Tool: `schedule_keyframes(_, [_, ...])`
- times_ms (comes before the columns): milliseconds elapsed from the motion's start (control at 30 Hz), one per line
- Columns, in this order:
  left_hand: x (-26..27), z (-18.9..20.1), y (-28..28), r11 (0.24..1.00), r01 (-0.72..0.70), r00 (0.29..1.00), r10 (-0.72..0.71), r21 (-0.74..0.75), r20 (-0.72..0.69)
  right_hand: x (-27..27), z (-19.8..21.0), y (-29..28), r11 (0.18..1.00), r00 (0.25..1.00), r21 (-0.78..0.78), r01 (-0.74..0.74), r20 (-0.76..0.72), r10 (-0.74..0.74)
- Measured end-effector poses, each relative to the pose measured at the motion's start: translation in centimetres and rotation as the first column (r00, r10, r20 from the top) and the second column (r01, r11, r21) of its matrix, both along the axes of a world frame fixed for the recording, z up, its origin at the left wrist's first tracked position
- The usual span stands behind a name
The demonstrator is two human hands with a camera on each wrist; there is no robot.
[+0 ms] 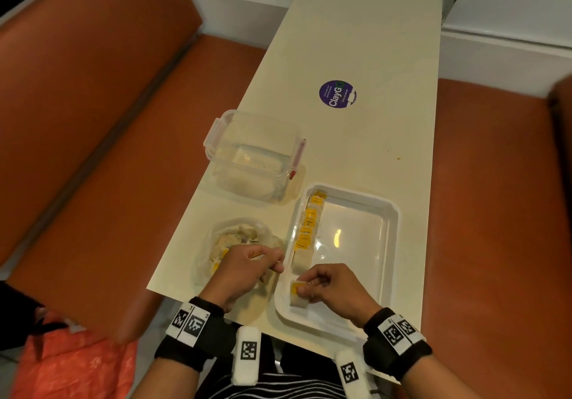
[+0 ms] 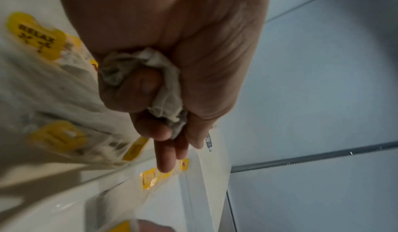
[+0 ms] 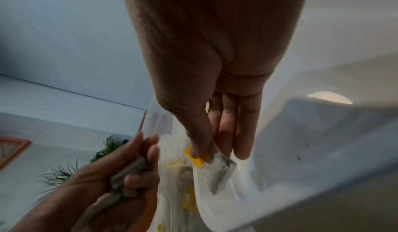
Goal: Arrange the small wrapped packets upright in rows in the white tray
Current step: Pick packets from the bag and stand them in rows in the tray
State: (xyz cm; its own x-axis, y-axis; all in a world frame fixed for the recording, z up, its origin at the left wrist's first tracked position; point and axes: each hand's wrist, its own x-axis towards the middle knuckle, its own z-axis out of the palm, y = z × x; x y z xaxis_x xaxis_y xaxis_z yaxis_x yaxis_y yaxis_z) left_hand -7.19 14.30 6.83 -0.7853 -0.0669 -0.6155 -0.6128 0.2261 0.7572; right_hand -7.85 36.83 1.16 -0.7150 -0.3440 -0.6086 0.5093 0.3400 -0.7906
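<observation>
The right hand (image 1: pixel 328 287) pinches a small packet (image 1: pixel 297 294) w/ a yellow tag, standing it up at the near end of the row (image 1: pixel 308 228) in the white tray (image 1: pixel 391 244) (left side). The left hand (image 1: pixel 244 270) clutches more packets, ready to pass.

My right hand (image 1: pixel 332 290) pinches a yellow-labelled packet (image 1: pixel 298 294) at the near left corner of the white tray (image 1: pixel 391 244), my fingers (image 1: pixel 305 289) closed on its top edge. A row of packets (image 1: pixel 308 228) stands along the tray's left wall. My left hand (image 1: pixel 244 270) is curled over the clear bag of packets (image 1: pixel 235 240) lying just left of the tray on the table (image 1: pixel 356 42). Beyond the bag sits a clear lidded container (image 1: pixel 253 154), and farther off a round purple sticker (image 1: pixel 337 94).
</observation>
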Motion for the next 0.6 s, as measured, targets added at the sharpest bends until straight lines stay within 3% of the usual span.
schedule_keyframes(267, [0.2, 0.7, -0.9, 0.956, -0.245, 0.968, 0.231, 0.163, 0.103, -0.4, -3.0, -2.2, 0.966, 0.983, 0.200, 0.165, -0.118, -0.143])
schedule_keyframes(400, [0.4, 0.7, -1.0, 0.947, -0.267, 0.962, 0.252, 0.180, 0.100, -0.8, -3.7, -2.6, 0.936, 0.958, 0.232, 0.266, -0.175, -0.229])
schedule_keyframes(600, [0.8, 0.7, -1.2, 0.946, -0.274, 0.959, 0.256, 0.176, 0.121, -0.9, -3.9, -3.0, 0.915, 0.962, 0.323, 0.241, -0.205, -0.181])
